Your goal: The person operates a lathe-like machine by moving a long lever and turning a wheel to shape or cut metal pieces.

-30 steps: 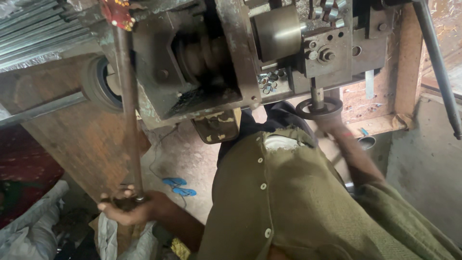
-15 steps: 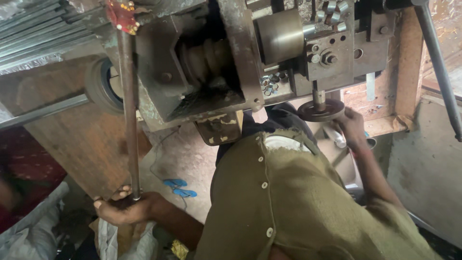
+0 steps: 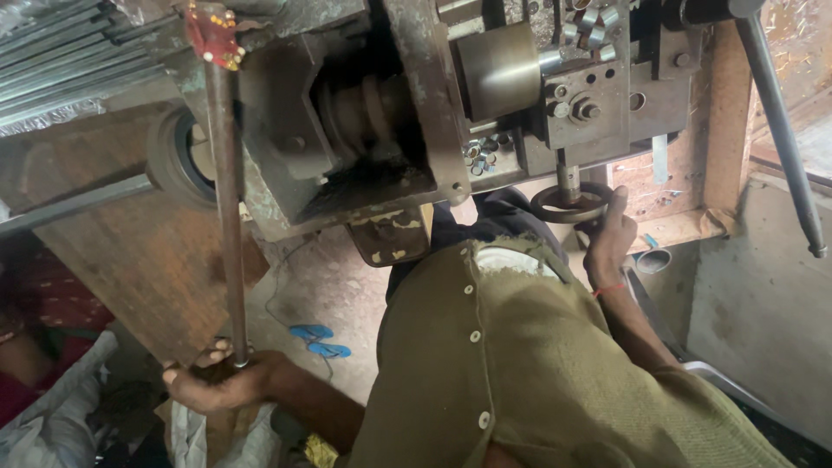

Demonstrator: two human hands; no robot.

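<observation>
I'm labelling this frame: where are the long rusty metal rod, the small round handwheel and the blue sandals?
Long rusty metal rod (image 3: pixel 227 199), head view, middle of the shaft.
Small round dark handwheel (image 3: pixel 555 206), head view, left rim.
Blue sandals (image 3: pixel 321 340), head view, between the pair, on the floor.

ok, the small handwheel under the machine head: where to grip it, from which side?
Grip the handwheel on its outer rim, coming up from below on its right side. It lies flat on a vertical spindle, the machine body crowds the space above, and the right hand already cups the rim there.
</observation>
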